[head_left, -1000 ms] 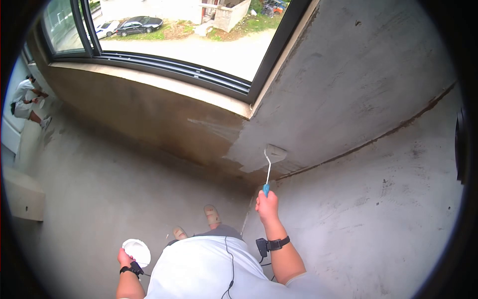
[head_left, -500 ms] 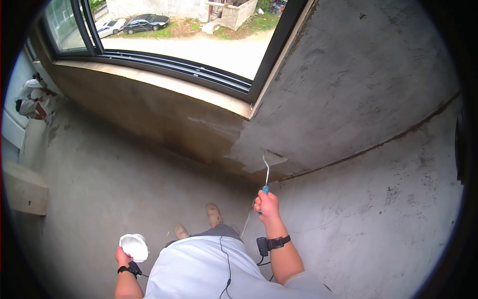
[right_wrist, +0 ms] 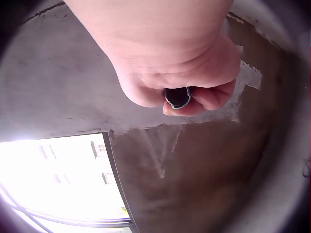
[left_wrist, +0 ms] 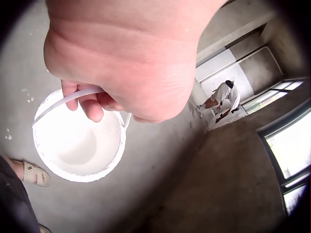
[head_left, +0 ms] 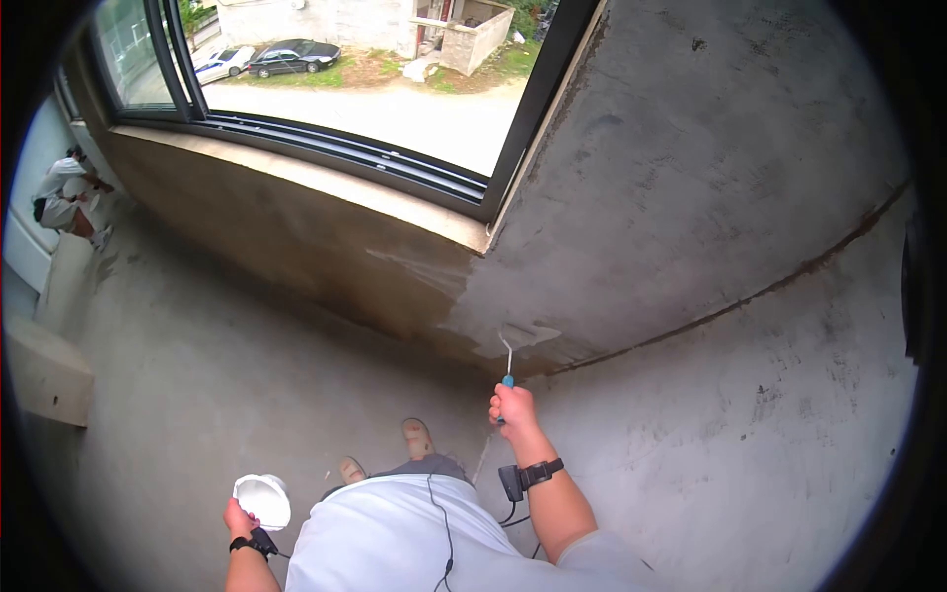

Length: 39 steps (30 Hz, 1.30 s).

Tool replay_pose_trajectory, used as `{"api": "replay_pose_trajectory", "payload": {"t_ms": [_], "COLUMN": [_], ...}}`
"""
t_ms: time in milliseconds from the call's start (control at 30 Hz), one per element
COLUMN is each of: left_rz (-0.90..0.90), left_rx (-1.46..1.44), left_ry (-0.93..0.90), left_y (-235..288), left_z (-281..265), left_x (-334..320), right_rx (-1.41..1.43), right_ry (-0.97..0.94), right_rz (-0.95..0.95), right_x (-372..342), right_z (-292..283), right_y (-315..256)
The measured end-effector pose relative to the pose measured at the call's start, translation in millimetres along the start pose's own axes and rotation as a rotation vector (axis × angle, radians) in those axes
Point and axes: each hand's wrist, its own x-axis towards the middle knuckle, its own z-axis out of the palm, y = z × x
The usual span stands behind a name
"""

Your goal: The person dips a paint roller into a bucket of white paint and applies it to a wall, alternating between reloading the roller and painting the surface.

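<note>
My right hand [head_left: 513, 408] grips the blue handle of a paint roller [head_left: 509, 360], fingers wrapped round it. The white roller head [head_left: 533, 336] lies against the lower wall, over a patch of grey-white coating [head_left: 473, 306] that borders bare brown wall. In the right wrist view the dark butt of the roller handle [right_wrist: 178, 98] pokes out of my fist. Low on the left, my left hand [head_left: 237, 515] holds a white bucket [left_wrist: 80, 179] by its thin plastic handle [left_wrist: 58, 103], with fingers curled round it. Pale liquid shows inside the bucket.
Above the brown wall is a window sill [head_left: 306, 180] with a dark window frame [head_left: 395, 166]. A grey wall [head_left: 710, 424] stands close on my right. At the far left another person [head_left: 67, 197] crouches by the wall. A pale block [head_left: 49, 380] juts out at left.
The right hand and roller have shifted down and slightly left in the head view, the roller head staying at the lower wall. The left hand still holds the bucket, slightly lower in view.
</note>
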Motion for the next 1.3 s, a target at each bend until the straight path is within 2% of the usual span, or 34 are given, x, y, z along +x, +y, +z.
{"api": "replay_pose_trajectory", "payload": {"t_ms": [167, 267, 367, 433, 533, 600, 633, 733, 800, 867, 1000, 1167, 1300], "left_rz": [0.016, -0.022, -0.012, -0.028, -0.030, -0.060, -0.093, -0.092, -0.044, -0.051, -0.072, -0.118, -0.146], "left_rx": [-0.001, -0.041, -0.075, -0.117, -0.163, -0.200, -0.225, -0.270, -0.269, -0.289, -0.333, -0.337, -0.321], "left_ry": [0.018, 0.112, 0.094, 0.169, 0.185, 0.255, 0.304, 0.340, 0.284, 0.310, 0.326, 0.305, 0.261], "left_y": [-15, -28, -39, -46, -52, -53, -56, -63, -69, -74, -74, -83, -71], "left_z": [-20, -34, -56, -66, -82, -83, -90, -108, -105, -109, -112, -104, -85], "left_x": [-12, -19, -27, -32, -46, -60, -68, -84, -91, -98, -108, -78, -49], "right_rx": [-0.047, -0.061, -0.067, -0.079, -0.115, -0.100, -0.132, -0.108, -0.118, -0.139, -0.124, -0.137, -0.117], "right_ry": [-0.022, -0.034, -0.050, -0.050, -0.049, -0.107, -0.058, -0.127, -0.143, -0.154, -0.133, -0.093, -0.097], "right_rz": [0.124, 0.177, 0.217, 0.276, 0.312, 0.366, 0.391, 0.525, 0.584, 0.605, 0.619, 0.538, 0.465], "right_x": [47, 71, 91, 109, 134, 155, 162, 202, 229, 239, 237, 212, 186], "right_z": [-5, -8, -7, -8, -7, -11, -6, -18, -25, -25, -21, -12, -16], "right_y": [8, 13, 15, 18, 22, 27, 27, 38, 41, 41, 42, 34, 30]}}
